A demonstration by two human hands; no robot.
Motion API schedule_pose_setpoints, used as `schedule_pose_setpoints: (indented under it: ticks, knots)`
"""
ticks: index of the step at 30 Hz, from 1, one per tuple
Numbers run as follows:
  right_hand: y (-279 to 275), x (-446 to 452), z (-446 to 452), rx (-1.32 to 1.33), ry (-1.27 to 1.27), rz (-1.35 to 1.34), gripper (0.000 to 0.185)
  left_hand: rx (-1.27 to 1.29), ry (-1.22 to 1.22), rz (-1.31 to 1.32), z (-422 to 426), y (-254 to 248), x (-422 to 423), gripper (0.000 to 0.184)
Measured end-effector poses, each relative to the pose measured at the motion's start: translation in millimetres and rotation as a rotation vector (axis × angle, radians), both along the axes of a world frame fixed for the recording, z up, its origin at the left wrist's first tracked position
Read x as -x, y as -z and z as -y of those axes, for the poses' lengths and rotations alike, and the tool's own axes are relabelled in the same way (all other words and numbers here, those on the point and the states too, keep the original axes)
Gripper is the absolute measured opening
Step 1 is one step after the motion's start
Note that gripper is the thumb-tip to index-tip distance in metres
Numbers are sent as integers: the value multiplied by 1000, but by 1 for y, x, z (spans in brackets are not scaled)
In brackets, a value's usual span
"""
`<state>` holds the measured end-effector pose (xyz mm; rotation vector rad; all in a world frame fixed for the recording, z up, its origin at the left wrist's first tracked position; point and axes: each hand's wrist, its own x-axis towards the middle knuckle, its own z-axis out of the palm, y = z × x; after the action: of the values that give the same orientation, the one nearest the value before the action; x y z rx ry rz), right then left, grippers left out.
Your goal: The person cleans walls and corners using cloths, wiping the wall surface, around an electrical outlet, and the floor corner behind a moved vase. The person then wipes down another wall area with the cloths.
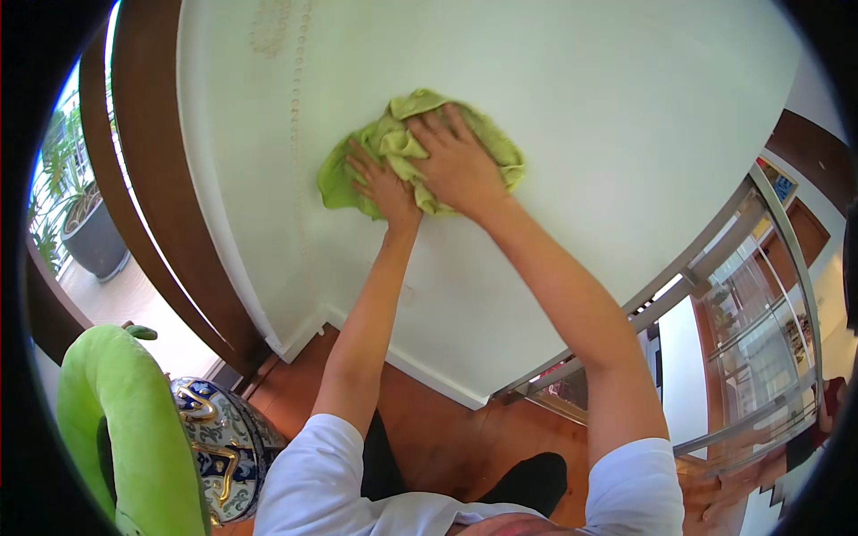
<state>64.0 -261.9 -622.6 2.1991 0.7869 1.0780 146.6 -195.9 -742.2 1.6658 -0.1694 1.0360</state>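
Observation:
A crumpled green cloth point(494, 141) lies pressed against the pale wall point(608, 116). My left hand point(384, 183) rests on the cloth's left part, fingers spread and pointing up. Just right of it and a little higher, my right hand point(458, 163) lies flat on the middle of the cloth with its fingers apart. The two hands are close together, and both arms reach up to the wall. Faint stains point(270, 27) and a line of marks show on the wall to the left of the cloth.
At the lower left, a green plush item point(138, 420) stands beside a patterned ceramic stool point(228, 447). A potted plant point(94, 237) shows past the brown frame point(170, 179). A metal and glass railing point(697, 268) runs along the right. Reddish wooden flooring point(429, 438) lies below.

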Motion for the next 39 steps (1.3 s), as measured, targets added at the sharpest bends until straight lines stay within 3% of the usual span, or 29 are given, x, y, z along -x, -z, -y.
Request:
schedule_pose_setpoints:
  ticks: [8, 12, 15, 18, 20, 26, 28, 33, 37, 38, 39]
  knots:
    - [-96, 85, 72, -155, 105, 329, 25, -240, -107, 467, 57, -148, 43, 42]
    - [-103, 125, 94, -293, 257, 457, 43, -323, -181, 597, 85, -186, 85, 43]
    - [-82, 131, 104, -329, 344, 436, 53, -366, -34, 647, 93, -167, 69, 48]
    - [-43, 141, 99, -459, 219, 389, 24, -312, 74, 636, 89, -119, 92, 46]
    - [-7, 150, 101, -432, 280, 242, 24, -287, 80, 595, 88, -67, 95, 49]
    - [104, 150, 98, -368, 355, -133, 24, -378, 333, 54, 80, 78, 116, 65]
    - [122, 143, 93, -305, 379, -189, 28, -329, 330, 72, 77, 112, 116, 64]
    - [142, 117, 78, -216, 400, -197, 37, -170, 292, 45, 66, 117, 113, 60]
    - [138, 112, 67, -267, 356, -268, 29, -48, 339, -11, 74, 137, 95, 59]
    - [134, 112, 68, -246, 409, -348, 28, 108, 488, -152, 74, 135, 89, 57]
    - [137, 107, 71, -210, 354, -334, 29, 152, 437, -89, 78, 147, 84, 58]
